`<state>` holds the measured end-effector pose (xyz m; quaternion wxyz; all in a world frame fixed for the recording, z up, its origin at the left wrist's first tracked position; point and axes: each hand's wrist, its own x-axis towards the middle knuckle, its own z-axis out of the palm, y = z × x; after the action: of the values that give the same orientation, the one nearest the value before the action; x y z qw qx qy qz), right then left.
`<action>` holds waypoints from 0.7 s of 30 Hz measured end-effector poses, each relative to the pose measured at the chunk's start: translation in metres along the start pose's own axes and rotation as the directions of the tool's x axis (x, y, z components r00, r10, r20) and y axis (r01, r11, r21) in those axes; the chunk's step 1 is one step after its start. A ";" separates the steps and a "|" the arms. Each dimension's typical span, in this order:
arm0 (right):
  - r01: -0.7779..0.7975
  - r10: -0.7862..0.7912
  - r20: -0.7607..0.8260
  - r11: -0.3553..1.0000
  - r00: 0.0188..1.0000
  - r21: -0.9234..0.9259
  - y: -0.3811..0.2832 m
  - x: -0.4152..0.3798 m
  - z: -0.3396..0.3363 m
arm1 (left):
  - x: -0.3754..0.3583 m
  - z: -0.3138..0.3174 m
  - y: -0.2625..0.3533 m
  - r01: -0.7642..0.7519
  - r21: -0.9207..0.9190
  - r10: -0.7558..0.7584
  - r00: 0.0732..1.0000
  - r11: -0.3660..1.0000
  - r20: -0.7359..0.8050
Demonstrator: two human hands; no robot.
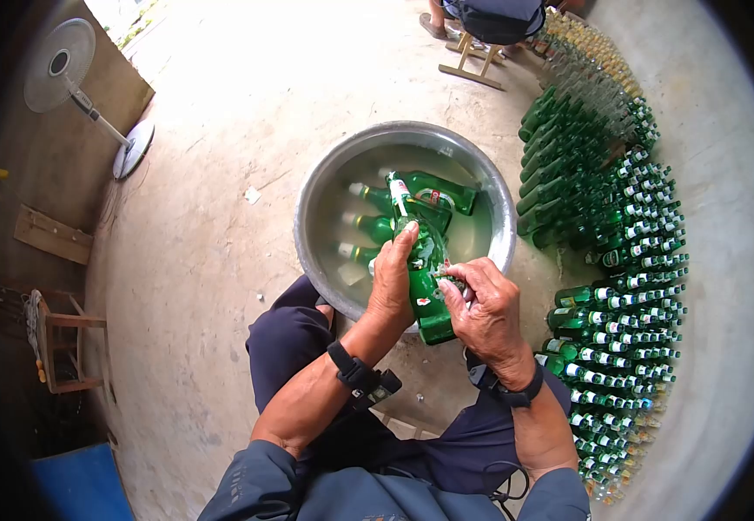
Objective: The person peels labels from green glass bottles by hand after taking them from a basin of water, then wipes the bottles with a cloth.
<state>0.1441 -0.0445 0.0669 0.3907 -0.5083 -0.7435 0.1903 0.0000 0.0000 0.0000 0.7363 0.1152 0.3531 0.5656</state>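
My left hand (392, 276) is wrapped round a green glass bottle (434, 319), tilted with its neck pointing away from me over the near side of a metal basin (306, 234). Scraps of label cling to the bottle's side. Against that side my right hand (492, 306) is closed in a pinch; a small dark thing shows between the fingers, too little of it to name. Cloudy water fills much of the basin. Several more green bottles (453, 193) lie in it, partly under water.
Rows of bottles (629, 304) line the wall at my right, with unlabelled green bottles (555, 174) farther up. A person sits on a wooden stool (472, 74) at the top. To the left are a standing fan (134, 149) and a wooden chair (73, 321).
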 end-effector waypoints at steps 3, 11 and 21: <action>-0.049 0.049 0.009 0.999 0.999 0.002 -0.002 0.003 0.001 | 0.005 0.000 0.001 0.000 -0.013 0.000 1.000 1.000 0.012; 0.165 -0.168 -0.045 0.984 0.985 -0.060 0.000 -0.005 0.002 | 0.002 -0.004 -0.001 -0.015 -0.042 0.017 0.998 0.999 0.066; 0.245 -0.246 -0.002 0.964 0.969 -0.101 -0.012 -0.021 0.000 | -0.014 -0.013 0.008 -0.092 0.132 0.088 0.995 0.987 0.042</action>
<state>0.1404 -0.0688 0.0670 0.3906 -0.4326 -0.8065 0.0991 -0.0162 -0.0135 0.0004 0.7068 0.1904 0.3715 0.5711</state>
